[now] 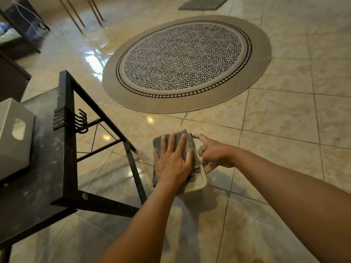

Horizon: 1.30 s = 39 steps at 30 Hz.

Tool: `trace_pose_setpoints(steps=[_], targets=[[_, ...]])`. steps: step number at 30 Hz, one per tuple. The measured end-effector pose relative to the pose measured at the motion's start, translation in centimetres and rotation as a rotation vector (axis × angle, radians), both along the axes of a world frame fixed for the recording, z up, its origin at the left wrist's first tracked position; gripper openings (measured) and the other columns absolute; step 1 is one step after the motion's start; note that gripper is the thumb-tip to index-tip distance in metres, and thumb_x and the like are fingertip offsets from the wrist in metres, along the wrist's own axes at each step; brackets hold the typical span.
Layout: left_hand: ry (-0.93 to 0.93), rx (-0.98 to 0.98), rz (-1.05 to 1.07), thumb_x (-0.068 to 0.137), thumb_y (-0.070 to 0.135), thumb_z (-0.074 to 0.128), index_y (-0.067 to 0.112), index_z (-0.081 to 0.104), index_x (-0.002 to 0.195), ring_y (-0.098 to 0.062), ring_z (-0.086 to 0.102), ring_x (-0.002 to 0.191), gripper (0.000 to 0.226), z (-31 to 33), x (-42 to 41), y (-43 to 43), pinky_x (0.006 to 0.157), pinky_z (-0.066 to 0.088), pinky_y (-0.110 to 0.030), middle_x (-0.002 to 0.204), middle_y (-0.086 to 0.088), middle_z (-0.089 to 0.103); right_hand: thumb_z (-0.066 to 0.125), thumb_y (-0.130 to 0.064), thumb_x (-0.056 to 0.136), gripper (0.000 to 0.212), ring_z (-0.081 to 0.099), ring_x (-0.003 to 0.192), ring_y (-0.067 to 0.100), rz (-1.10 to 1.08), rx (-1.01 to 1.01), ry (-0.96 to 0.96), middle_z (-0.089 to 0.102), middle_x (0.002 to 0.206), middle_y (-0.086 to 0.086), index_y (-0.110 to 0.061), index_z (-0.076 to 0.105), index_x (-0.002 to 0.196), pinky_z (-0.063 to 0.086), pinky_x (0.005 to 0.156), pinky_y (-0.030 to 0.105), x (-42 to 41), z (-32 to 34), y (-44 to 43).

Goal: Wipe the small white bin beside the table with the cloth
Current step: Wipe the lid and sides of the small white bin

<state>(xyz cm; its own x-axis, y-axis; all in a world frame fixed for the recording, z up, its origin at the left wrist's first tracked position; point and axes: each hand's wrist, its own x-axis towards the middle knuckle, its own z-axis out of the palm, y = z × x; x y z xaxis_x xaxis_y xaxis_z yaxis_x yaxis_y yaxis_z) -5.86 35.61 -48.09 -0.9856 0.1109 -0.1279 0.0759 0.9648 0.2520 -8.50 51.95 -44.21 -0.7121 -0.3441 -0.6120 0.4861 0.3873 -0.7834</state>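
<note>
A small white bin [200,182] stands on the tiled floor just right of the black table [38,186]. A grey-brown cloth [178,138] lies folded over the bin's lid and hides most of it. Only the lid's near right corner shows. My left hand [173,162] lies flat on the cloth with its fingers spread, pressing it on the lid. My right hand [213,153] grips the bin's right edge, fingers curled around the rim.
The table's black metal frame [131,156] with several hooks [81,120] stands close to the bin's left. A white box [15,137] sits on the table. A round patterned rug [187,63] lies beyond on the floor; chair legs [79,14] stand far back.
</note>
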Motion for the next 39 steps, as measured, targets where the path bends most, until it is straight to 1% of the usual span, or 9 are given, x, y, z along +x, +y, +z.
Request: trace_pose_setpoints(steps=[9,12,16,22,27,31,33,36,39], targets=[[0.006,0.063,0.018,0.1,0.059,0.023,0.041,-0.005,0.156,-0.019,-0.025,0.148,0.065,-0.2,-0.7,-0.5,0.118,-0.009,-0.048,0.166,0.004,-0.012,0.053,0.017,0.088,0.093,0.063,0.078,0.02,0.005,-0.023,0.057,0.054,0.09,0.01,-0.041,0.023,0.154,0.062,0.076,0.045,-0.7,-0.3,0.7],[0.012,0.046,0.02,0.101,0.058,0.021,0.042,-0.008,0.155,-0.019,-0.029,0.147,0.064,0.0,0.4,0.2,0.117,-0.012,-0.049,0.165,0.006,-0.018,0.051,0.018,0.087,0.092,0.062,0.077,0.02,0.02,-0.018,0.064,0.053,0.088,0.01,-0.041,0.025,0.151,0.062,0.077,0.047,-0.7,-0.3,0.8],[0.046,-0.091,-0.078,0.101,0.055,0.013,0.042,-0.015,0.154,-0.021,-0.029,0.147,0.061,-0.4,1.7,1.0,0.118,-0.014,-0.055,0.162,0.009,-0.025,0.047,0.019,0.087,0.095,0.066,0.072,0.018,0.004,-0.03,0.024,0.057,0.088,0.01,-0.045,0.02,0.152,0.063,0.072,0.044,-0.6,-0.3,0.8],[-0.02,0.017,0.087,0.102,0.052,0.017,0.041,-0.014,0.154,-0.02,-0.031,0.146,0.061,0.1,0.3,0.4,0.12,-0.01,-0.055,0.163,0.006,-0.025,0.047,0.018,0.088,0.097,0.067,0.06,0.012,0.007,-0.029,0.034,0.06,0.086,0.009,-0.045,0.016,0.154,0.063,0.074,0.045,-0.3,-0.4,-0.2],[0.025,-0.086,-0.047,0.103,0.049,0.011,0.046,-0.017,0.152,-0.022,-0.028,0.147,0.057,-0.2,1.6,0.7,0.119,-0.011,-0.055,0.162,0.008,-0.024,0.045,0.021,0.085,0.1,0.065,0.063,0.016,-0.017,-0.058,0.023,0.059,0.083,0.009,-0.044,0.014,0.155,0.062,0.068,0.043,-0.2,-0.6,-0.3],[-0.041,0.003,0.108,0.102,0.045,0.016,0.044,-0.011,0.154,-0.019,-0.026,0.148,0.059,0.5,0.1,0.6,0.119,-0.012,-0.054,0.164,0.009,-0.019,0.046,0.02,0.084,0.1,0.065,0.062,0.015,-0.009,-0.018,0.044,0.06,0.082,0.009,-0.043,0.015,0.155,0.063,0.066,0.041,-0.2,-0.7,-0.8],[-0.04,-0.034,0.023,0.102,0.047,0.014,0.042,-0.01,0.155,-0.02,-0.027,0.148,0.059,1.0,1.3,1.7,0.118,-0.014,-0.054,0.163,0.01,-0.02,0.046,0.021,0.08,0.103,0.066,0.064,0.019,-0.013,-0.018,0.034,0.061,0.087,0.011,-0.045,0.017,0.154,0.062,0.065,0.042,-0.2,-0.7,-0.4],[-0.033,-0.09,-0.145,0.1,0.05,0.013,0.043,-0.008,0.155,-0.02,-0.024,0.149,0.059,1.0,3.1,1.4,0.12,-0.012,-0.051,0.164,0.009,-0.017,0.049,0.02,0.079,0.103,0.074,0.082,0.031,-0.015,-0.042,0.012,0.062,0.114,0.019,-0.047,0.02,0.152,0.063,0.072,0.05,-0.3,-0.7,0.2],[-0.003,-0.088,-0.14,0.102,0.052,0.016,0.043,-0.004,0.155,-0.018,-0.02,0.15,0.058,0.9,0.9,0.0,0.121,-0.009,-0.048,0.165,0.006,-0.015,0.046,0.021,0.081,0.104,0.073,0.076,0.028,0.007,-0.023,0.027,0.061,0.107,0.016,-0.047,0.013,0.153,0.063,0.069,0.045,-0.4,-0.6,-0.4]])
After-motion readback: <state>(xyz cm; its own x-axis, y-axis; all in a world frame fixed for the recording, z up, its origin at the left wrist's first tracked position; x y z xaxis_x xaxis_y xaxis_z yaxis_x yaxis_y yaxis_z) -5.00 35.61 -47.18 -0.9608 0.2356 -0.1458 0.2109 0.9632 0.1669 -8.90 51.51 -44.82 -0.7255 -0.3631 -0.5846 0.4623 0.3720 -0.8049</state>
